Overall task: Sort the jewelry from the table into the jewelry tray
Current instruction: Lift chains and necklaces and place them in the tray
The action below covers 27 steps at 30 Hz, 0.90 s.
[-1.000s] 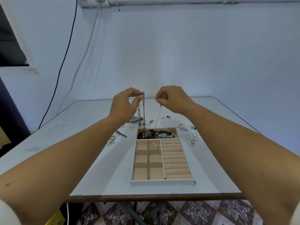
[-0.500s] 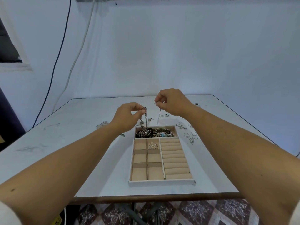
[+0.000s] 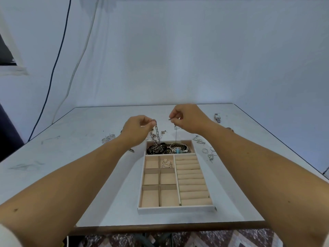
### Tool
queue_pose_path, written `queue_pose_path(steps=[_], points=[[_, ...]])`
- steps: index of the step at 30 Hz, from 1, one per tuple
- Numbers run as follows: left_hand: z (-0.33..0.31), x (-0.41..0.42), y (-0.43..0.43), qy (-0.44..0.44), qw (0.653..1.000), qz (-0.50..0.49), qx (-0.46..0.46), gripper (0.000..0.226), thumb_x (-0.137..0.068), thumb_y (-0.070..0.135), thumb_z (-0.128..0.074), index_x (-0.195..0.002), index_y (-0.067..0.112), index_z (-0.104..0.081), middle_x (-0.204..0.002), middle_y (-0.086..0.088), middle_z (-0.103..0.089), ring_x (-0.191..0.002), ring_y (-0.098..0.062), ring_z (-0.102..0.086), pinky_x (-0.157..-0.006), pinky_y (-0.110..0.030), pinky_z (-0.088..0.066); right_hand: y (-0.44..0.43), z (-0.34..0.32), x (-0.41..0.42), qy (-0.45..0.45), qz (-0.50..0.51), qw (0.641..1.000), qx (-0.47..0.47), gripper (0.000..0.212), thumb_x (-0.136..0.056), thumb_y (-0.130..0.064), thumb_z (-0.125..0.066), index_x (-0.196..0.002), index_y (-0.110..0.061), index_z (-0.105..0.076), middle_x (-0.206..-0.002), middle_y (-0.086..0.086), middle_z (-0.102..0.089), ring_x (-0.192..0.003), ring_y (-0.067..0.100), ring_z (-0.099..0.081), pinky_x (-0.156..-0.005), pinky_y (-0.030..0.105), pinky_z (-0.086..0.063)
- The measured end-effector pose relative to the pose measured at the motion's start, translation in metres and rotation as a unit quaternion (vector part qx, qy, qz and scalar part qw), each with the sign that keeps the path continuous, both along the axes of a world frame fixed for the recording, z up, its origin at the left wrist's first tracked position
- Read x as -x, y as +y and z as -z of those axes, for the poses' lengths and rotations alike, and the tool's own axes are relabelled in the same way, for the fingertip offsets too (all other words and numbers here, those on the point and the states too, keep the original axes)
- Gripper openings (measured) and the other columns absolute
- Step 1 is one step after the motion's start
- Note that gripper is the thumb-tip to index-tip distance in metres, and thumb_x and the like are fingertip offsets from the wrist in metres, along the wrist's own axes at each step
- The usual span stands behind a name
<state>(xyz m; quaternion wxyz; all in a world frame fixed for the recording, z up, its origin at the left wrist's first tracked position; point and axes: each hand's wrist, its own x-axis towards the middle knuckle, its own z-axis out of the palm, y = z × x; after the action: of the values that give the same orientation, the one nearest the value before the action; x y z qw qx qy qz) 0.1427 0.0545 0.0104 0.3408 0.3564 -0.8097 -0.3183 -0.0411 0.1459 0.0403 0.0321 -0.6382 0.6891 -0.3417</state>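
Left hand [image 3: 137, 130] pinches a chunky silver link chain [image 3: 156, 135], fingers closed on its top end; the chain hangs down into the far long compartment of the jewelry tray [image 3: 176, 209]. Right hand [image 3: 189, 118] pinches a thin chain [image 3: 175, 137], barely visible, dropping toward the same compartment. That compartment holds a dark tangled pile of bracelets [image 3: 169, 148]; items indistinguishable. Tray is beige, velvet-like: six square cells on the left, ring rolls [image 3: 193, 180] on the right. One pearl ring [image 3: 167, 163] sits in a top cell. Loose rings [image 3: 208, 151] lie on the white table [image 3: 89, 157], just right of the tray.
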Motion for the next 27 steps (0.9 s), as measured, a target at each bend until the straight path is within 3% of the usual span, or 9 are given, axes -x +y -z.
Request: queue_pose_path(steps=[2,5,8,13,15,18,20,27], points=[[-0.019,0.000,-0.001,0.057,0.998,0.008,-0.019,0.012,-0.089,0.029,-0.064,-0.091,0.017,-0.066,-0.098,0.005,-0.070,-0.093,-0.009,-0.064,-0.091,-0.029,-0.049,0.000,-0.002,0.002,-0.007,0.001,1.000,-0.001,0.005,-0.085,-0.018,-0.066,-0.089,-0.022,-0.067,-0.083,-0.008,-0.065,-0.074,0.007,-0.060,-0.068,0.023,-0.052],[-0.055,-0.001,0.005,0.127,0.990,0.043,-0.033,0.006,-0.092,0.022,-0.060,-0.089,0.017,-0.061,-0.101,0.001,-0.072,-0.092,-0.001,-0.066,-0.083,-0.019,-0.049,0.000,-0.006,0.005,-0.007,0.005,1.000,0.000,0.006,-0.084,-0.019,-0.066,-0.089,-0.021,-0.068,-0.084,-0.006,-0.066,-0.078,0.010,-0.063,-0.070,0.026,-0.055],[-0.084,-0.002,0.008,0.168,0.985,0.046,-0.020,0.007,-0.093,0.020,-0.059,-0.095,0.014,-0.062,-0.095,0.005,-0.071,-0.079,0.010,-0.064,-0.076,-0.013,-0.047,0.001,-0.011,0.003,0.000,0.005,1.000,0.004,0.006,-0.085,-0.019,-0.066,-0.090,-0.021,-0.068,-0.087,-0.004,-0.067,-0.081,0.010,-0.063,-0.075,0.030,-0.056],[-0.120,-0.006,0.019,0.199,0.979,0.046,0.010,0.012,-0.090,0.020,-0.064,-0.099,0.012,-0.066,-0.096,0.004,-0.071,-0.075,0.012,-0.063,-0.066,-0.006,-0.046,0.010,-0.023,-0.006,0.000,0.000,1.000,0.012,0.005,-0.086,-0.018,-0.065,-0.090,-0.020,-0.067,-0.085,-0.005,-0.066,-0.078,0.011,-0.063,-0.070,0.031,-0.057],[-0.136,-0.007,0.026,0.213,0.976,0.044,0.017,0.013,-0.089,0.020,-0.065,-0.099,0.012,-0.067,-0.099,0.002,-0.070,-0.073,0.009,-0.062,-0.062,-0.004,-0.045,0.014,-0.028,-0.008,0.003,-0.002,1.000,0.018,0.005,-0.086,-0.017,-0.065,-0.090,-0.020,-0.067,-0.084,-0.006,-0.066,-0.076,0.009,-0.063,-0.068,0.025,-0.055],[-0.160,-0.009,0.033,0.216,0.976,0.036,0.017,0.004,-0.088,0.022,-0.066,-0.091,0.019,-0.066,-0.099,0.001,-0.071,-0.075,-0.003,-0.063,-0.064,-0.014,-0.049,0.020,-0.035,-0.010,0.017,0.001,0.999,0.028,0.005,-0.086,-0.017,-0.065,-0.091,-0.019,-0.068,-0.081,-0.008,-0.064,-0.073,0.005,-0.061,-0.065,0.011,-0.046],[-0.175,-0.010,0.036,0.230,0.972,0.037,0.017,0.001,-0.089,0.023,-0.065,-0.089,0.022,-0.065,-0.098,0.002,-0.071,-0.075,-0.004,-0.065,-0.069,-0.021,-0.051,0.024,-0.039,-0.011,0.017,0.003,0.999,0.032,0.005,-0.086,-0.018,-0.065,-0.091,-0.019,-0.067,-0.079,-0.009,-0.064,-0.071,0.002,-0.060,-0.063,0.009,-0.044],[-0.213,-0.011,0.046,0.291,0.954,0.055,0.048,0.012,-0.092,0.019,-0.061,-0.100,0.012,-0.065,-0.093,0.004,-0.071,-0.072,-0.002,-0.065,-0.071,-0.018,-0.052,0.032,-0.051,-0.012,0.027,0.006,0.999,0.046,0.006,-0.086,-0.017,-0.065,-0.092,-0.017,-0.068,-0.079,-0.007,-0.064,-0.067,-0.001,-0.058,-0.055,0.003,-0.040]])
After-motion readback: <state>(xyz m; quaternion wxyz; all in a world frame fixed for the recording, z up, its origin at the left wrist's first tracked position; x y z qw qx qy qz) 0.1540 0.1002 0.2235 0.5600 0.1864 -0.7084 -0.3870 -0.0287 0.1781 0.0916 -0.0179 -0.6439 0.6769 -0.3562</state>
